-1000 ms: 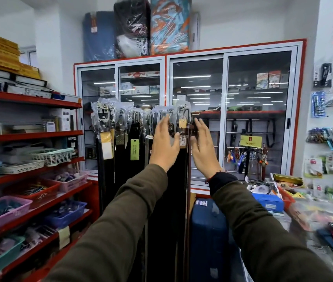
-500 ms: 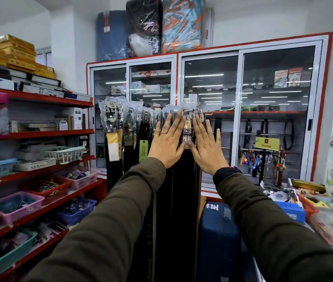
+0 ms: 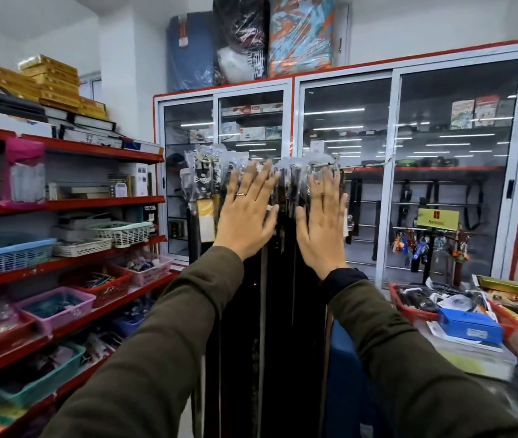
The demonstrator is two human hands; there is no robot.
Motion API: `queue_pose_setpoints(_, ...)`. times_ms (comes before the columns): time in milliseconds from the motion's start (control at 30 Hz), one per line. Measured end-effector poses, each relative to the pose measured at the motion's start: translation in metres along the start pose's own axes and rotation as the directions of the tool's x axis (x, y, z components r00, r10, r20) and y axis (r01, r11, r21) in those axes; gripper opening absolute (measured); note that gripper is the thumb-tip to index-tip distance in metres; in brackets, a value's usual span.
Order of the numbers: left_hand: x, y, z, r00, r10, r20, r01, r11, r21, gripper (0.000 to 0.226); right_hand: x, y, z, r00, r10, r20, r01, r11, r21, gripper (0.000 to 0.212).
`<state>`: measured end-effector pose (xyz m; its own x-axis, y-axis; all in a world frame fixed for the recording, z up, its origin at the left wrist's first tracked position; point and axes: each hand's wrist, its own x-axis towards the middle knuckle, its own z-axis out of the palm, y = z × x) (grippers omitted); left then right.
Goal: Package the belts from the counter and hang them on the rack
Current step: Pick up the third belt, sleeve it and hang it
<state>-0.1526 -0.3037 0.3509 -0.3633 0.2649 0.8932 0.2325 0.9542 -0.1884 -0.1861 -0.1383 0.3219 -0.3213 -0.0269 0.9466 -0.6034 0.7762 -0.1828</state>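
Several dark belts (image 3: 283, 279) in clear plastic sleeves hang side by side from a metal rack bar (image 3: 330, 162) in front of the glass cabinet. My left hand (image 3: 246, 216) is flat with fingers spread, palm against the belts left of the middle. My right hand (image 3: 322, 222) is flat too, fingers up, on the belts at the right end. Neither hand holds anything. A yellow tag (image 3: 205, 221) hangs on a belt to the left of my hands.
Red shelves (image 3: 71, 205) with baskets and boxes run along the left. A glass-door cabinet (image 3: 393, 172) stands behind the rack. At the right, a counter holds a red tray (image 3: 409, 312) and a blue box (image 3: 469, 328). A blue suitcase (image 3: 343, 358) stands below the belts.
Both hands opened flat and slid slightly apart across the hanging belts. The view shifted left, so the rack sits more to the right.
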Motion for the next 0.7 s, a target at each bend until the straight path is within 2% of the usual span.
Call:
queue_pose_setpoints(133,-0.022,-0.045,-0.02,0.991,-0.078,-0.113,0.079,0.997,0.005,0.066,0.002,-0.043,0.023,0.993,-0.118,0.015,0.116,0.987,0.109,0.061)
queue_pose_setpoints(200,-0.031,-0.066,-0.027,0.978,-0.15,-0.144,0.142,0.988,-0.066,0.066,0.003,-0.063,0.035,0.985,-0.167,0.043,0.16,0.977,0.14,0.06)
queue_pose_setpoints(300,-0.043,-0.093,-0.031,0.973,-0.203,-0.108,0.187,0.972,-0.145,0.065,0.008,-0.089,0.051,0.962,-0.254,0.1,0.24,0.962,0.126,0.06)
queue_pose_setpoints(400,-0.048,-0.109,-0.025,0.987,-0.157,-0.032,0.148,0.971,-0.186,0.066,0.012,-0.104,0.068,0.931,-0.321,0.175,0.32,0.947,0.034,0.062)
queue_pose_setpoints(600,-0.036,-0.12,-0.005,0.989,-0.087,0.121,0.111,0.972,-0.209,0.069,0.02,-0.101,0.086,0.942,-0.2,0.271,0.236,0.966,-0.105,0.065)
queue_pose_setpoints(700,-0.033,-0.116,0.004,0.985,-0.098,0.142,0.131,0.961,-0.243,0.07,0.02,-0.097,0.085,0.938,-0.155,0.309,0.191,0.977,-0.09,0.065)
